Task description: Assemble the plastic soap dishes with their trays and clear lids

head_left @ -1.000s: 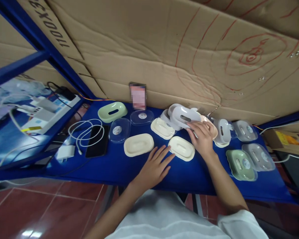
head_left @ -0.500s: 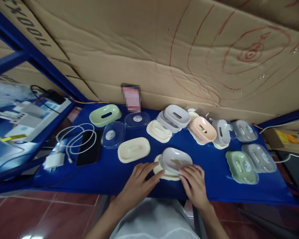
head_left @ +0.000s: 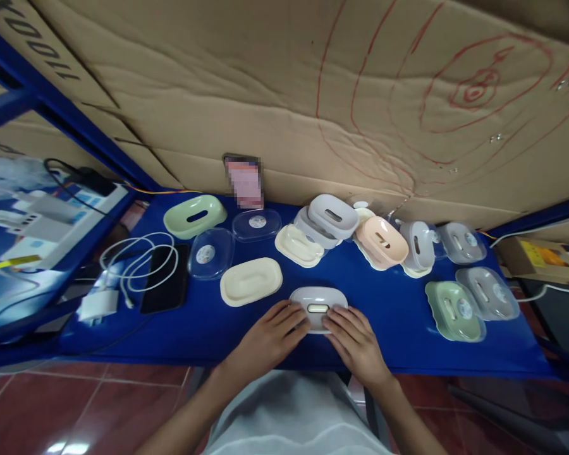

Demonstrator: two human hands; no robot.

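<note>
In front of me a pale grey oval soap dish (head_left: 318,295) lies level, and a cream ridge of the base beneath shows through its central slot. My left hand (head_left: 274,333) grips its left end, fingers bent over the rim. At the right end my right hand (head_left: 355,344) has its fingers closed on the edge. Most of the base under the dish is hidden. Behind my left hand a cream oval base (head_left: 251,282) lies by itself on the blue table (head_left: 189,341).
Clear lids (head_left: 211,253), a green dish (head_left: 195,216) and a black phone (head_left: 165,278) with a white cable lie left. Stacked grey dishes (head_left: 334,215) and a peach dish (head_left: 382,241) stand behind. Lidded green (head_left: 455,311) and grey (head_left: 487,292) soap boxes sit right. Cardboard (head_left: 275,76) walls the back.
The grey dish was tilted and offset over the cream base; now it sits flat over it, ridge in the slot. My left hand has closed in on its left end. The view has shifted slightly.
</note>
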